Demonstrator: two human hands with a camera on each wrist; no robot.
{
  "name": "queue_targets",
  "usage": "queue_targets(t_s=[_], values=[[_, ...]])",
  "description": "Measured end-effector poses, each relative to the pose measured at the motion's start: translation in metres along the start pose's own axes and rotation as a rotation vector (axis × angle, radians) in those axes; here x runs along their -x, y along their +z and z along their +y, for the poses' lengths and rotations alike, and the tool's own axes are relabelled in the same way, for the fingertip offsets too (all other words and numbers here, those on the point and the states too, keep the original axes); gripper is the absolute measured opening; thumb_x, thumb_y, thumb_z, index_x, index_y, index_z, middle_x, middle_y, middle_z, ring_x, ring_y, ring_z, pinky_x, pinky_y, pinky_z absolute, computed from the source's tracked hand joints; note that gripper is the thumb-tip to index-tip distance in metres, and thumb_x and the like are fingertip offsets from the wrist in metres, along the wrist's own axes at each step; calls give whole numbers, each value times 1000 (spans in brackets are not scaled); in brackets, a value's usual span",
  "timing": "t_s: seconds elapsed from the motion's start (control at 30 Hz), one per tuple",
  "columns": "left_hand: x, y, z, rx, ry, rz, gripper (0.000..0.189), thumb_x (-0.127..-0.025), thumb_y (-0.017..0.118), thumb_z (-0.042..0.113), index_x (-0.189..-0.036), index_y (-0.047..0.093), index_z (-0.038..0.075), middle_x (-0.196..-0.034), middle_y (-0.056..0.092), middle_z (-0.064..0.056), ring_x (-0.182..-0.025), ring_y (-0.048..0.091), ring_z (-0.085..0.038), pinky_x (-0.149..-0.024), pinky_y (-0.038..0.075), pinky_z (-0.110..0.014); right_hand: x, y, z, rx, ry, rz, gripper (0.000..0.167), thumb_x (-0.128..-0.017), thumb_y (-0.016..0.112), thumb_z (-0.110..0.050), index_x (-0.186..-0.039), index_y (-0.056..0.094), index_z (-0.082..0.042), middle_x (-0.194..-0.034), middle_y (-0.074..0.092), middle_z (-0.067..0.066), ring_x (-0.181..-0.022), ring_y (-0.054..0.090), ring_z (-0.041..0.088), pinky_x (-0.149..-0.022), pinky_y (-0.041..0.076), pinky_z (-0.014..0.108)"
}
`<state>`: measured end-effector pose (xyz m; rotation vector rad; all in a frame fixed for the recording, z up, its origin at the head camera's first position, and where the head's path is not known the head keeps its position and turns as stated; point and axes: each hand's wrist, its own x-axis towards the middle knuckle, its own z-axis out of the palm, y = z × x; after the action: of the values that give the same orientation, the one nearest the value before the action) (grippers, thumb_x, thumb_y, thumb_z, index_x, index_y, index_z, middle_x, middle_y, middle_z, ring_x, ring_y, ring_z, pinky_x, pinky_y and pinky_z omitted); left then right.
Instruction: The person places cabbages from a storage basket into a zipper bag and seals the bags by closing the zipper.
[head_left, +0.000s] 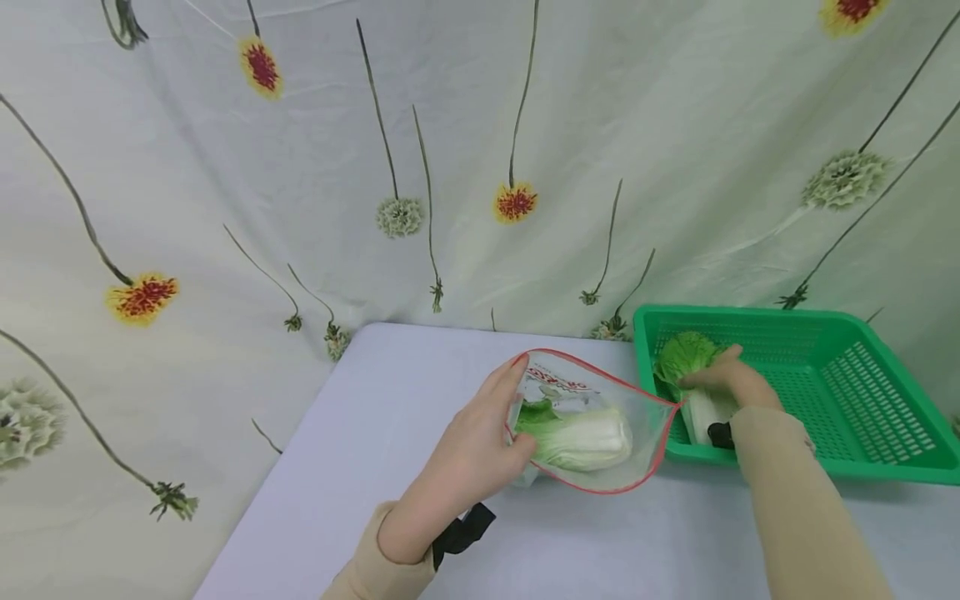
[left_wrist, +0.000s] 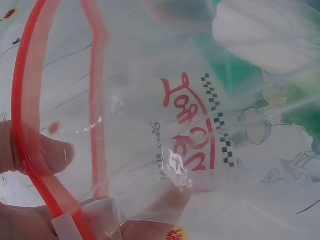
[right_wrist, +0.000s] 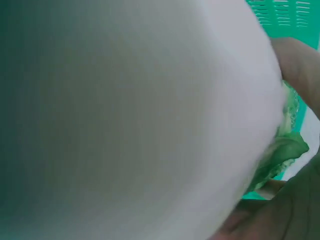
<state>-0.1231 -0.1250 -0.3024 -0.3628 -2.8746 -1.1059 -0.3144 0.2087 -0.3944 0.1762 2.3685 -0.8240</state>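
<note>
A clear zip bag (head_left: 645, 454) with a red rim gapes open, and my left hand (head_left: 480, 437) holds its left edge between thumb and fingers. Inside it lies a napa cabbage (head_left: 585, 437), green leaves to the left and white base to the right. Red lettering on the bag (left_wrist: 187, 122) shows in the left wrist view. My right hand (head_left: 727, 379) grips a second napa cabbage (head_left: 686, 358) at the left end of a green basket (head_left: 795, 462). That cabbage's white base (right_wrist: 140, 120) fills most of the right wrist view, with fingers curled around it.
The basket, with slotted walls, stands on the right of a table (head_left: 337, 433) covered in white. Behind the table hangs a pale cloth (head_left: 465, 108) printed with flowers. The bag's right corner touches or overlaps the basket's near left side.
</note>
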Motion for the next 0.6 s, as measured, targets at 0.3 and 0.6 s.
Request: queue_targets(t_s=[0.3,0.6], values=[[-3,-3,5,20,-13,6,83,-79,53,4,-157,26,14,-161,29,6,-121,58,-14,-49,39,-24,25,-26,-3,19,-86,119,125,-92,57,-49,-131,-45,13,-143,-5,55,-133,13,67,-106,30,69],[-6,-5,13,10,-30,11,81,-79,54,7,-156,30,16,-159,32,6,-108,61,-13,-64,44,-29,87,-44,-32,-11,-267,367,124,-89,58,-61,-147,-32,2,-146,4,53,-130,21,68,-101,31,73]])
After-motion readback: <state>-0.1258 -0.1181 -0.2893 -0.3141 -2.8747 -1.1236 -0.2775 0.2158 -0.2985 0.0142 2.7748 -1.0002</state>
